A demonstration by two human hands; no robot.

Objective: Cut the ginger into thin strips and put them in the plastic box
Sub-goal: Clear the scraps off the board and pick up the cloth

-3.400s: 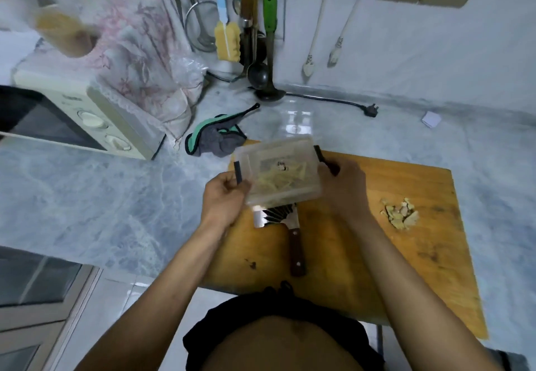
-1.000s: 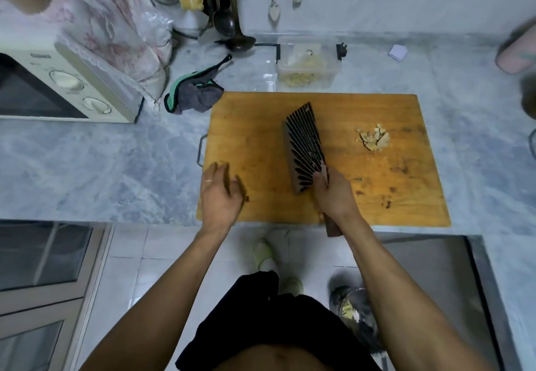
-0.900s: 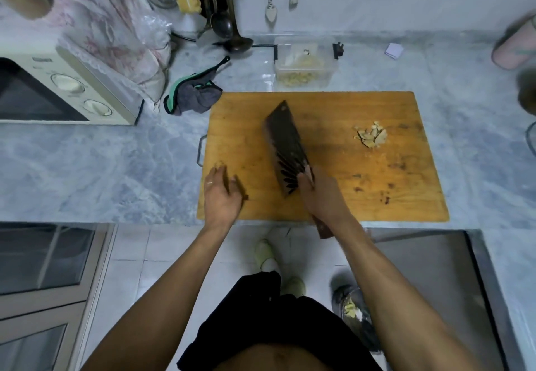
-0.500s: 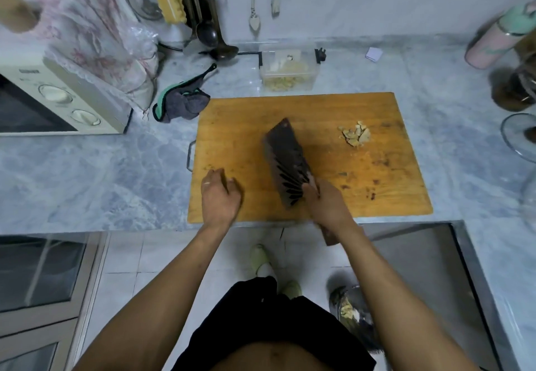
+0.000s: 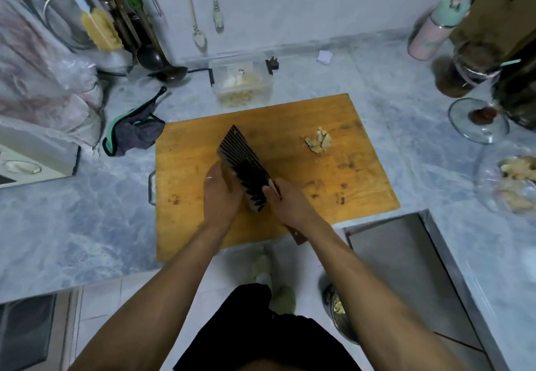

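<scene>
A dark cleaver with a ribbed blade is tilted over the middle of the wooden cutting board. My right hand grips its handle at the blade's base. My left hand lies against the blade's left face; its fingertips are hidden behind the blade. A small heap of ginger pieces lies on the board's right part. The clear plastic box, lidded and holding pale ginger strips, stands on the counter behind the board.
A green-grey cloth lies left of the board, a microwave further left. Utensils hang at the wall. Jars, a glass lid and a bowl of food crowd the right counter. A steel sink lies front right.
The box has been set down on the counter behind the board. My right hand has taken up the cleaver, and my left hand has moved right from the board onto the blade's side.
</scene>
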